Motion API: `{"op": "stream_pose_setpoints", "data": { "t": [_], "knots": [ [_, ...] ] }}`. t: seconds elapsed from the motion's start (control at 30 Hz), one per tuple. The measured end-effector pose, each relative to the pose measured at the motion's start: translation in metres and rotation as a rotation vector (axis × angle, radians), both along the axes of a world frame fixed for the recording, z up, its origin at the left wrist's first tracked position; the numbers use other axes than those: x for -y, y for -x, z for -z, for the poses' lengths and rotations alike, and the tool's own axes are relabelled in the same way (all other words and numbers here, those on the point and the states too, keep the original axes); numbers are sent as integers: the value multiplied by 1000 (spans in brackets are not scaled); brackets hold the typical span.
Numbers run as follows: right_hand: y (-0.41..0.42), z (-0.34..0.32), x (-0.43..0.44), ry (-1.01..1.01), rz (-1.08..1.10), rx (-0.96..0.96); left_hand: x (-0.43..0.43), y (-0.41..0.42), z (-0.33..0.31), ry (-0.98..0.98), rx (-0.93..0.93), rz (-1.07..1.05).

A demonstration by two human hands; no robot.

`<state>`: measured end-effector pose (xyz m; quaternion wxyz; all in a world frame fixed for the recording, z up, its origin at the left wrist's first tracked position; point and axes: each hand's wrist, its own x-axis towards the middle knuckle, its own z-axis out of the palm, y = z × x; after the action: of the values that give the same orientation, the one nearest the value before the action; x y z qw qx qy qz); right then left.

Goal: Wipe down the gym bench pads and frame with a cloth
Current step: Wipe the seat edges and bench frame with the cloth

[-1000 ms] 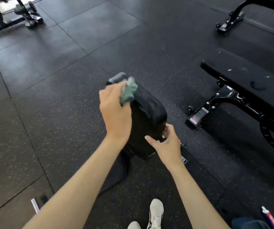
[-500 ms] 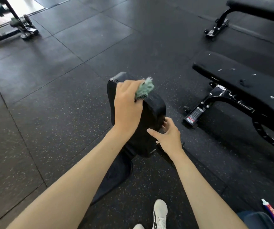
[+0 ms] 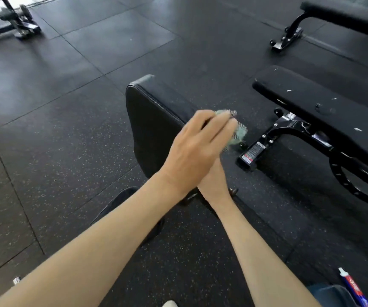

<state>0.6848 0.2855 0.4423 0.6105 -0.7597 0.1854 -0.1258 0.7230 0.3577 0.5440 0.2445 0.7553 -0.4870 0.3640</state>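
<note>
The green cloth (image 3: 237, 131) is gripped under the curled fingers of the left hand (image 3: 192, 151), at the right edge of the upright black bench pad (image 3: 154, 120). The right hand (image 3: 214, 182) is largely hidden beneath the left wrist, so its grip cannot be told. A red-and-white sticker (image 3: 251, 152) is seen on the foot of the neighbouring bench (image 3: 311, 103) to the right, its print too small to be read. The writing on the tube (image 3: 353, 289) at the near right is likewise unreadable. Half a second ago the cloth was held on the pad's top edge and the right hand's fingers were visible. The cloth has since been carried over the right side. Open rubber floor (image 3: 67, 129) is left on the left and far sides of the pad, while the neighbouring bench lies near on the right.
</note>
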Motion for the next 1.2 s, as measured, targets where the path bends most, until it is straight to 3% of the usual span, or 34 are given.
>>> {"op": "stream_pose_setpoints", "data": {
  "t": [0.1, 0.27, 0.33, 0.37, 0.47, 0.53, 0.67, 0.83, 1.07, 1.2],
  "knots": [
    [11, 12, 4, -26, -94, -37, -1, -24, 12, -22, -53, -138],
    [10, 45, 5, 43, -188, -65, 3, -14, 43, -50, 84, -165],
    [5, 58, 1, 175, -195, -36, 3, -11, 59, -98, 174, -145],
    [0, 64, -3, 344, -119, 5, 1, -5, 73, -178, 219, -131],
    [-5, 73, -12, 570, 105, 142, -12, 13, 107, -363, 304, -107],
    [-4, 76, -9, 565, 33, 168, -14, 13, 105, -289, 343, -94],
    [-5, 98, -5, 195, 14, 178, -2, -8, 74, -28, 441, -146],
    [-10, 108, -4, 157, 26, 258, 2, -16, 97, -5, 563, -216],
    [-13, 118, -7, 143, 35, 342, 0, -5, 128, -106, 579, -266],
    [-10, 112, -4, 198, 22, 289, -12, 3, 154, -335, 554, -260]
  ]
}}
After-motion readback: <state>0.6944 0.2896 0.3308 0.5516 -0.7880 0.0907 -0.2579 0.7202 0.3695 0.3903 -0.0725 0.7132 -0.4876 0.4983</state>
